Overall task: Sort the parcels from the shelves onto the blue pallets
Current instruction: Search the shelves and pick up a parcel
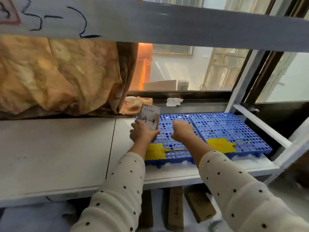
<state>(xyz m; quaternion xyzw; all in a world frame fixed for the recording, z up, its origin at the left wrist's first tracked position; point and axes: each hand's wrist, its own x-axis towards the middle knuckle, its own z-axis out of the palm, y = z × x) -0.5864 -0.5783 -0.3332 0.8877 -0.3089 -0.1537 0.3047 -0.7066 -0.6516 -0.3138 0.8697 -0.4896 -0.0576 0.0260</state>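
Observation:
Two blue perforated pallets lie side by side on a white shelf: the left pallet and the right pallet. Each carries a yellow tag, one at the left pallet's front and one at the right pallet's front. My left hand grips a small brown parcel marked "4-4", held upright over the left pallet's left edge. My right hand hovers palm down over the left pallet, fingers loosely spread, holding nothing.
The white shelf board stretches to the left. An orange curtain hangs behind it. A window sill with crumpled paper runs behind the pallets. Shelf frame bars stand at right. Brown parcels lie on the lower level.

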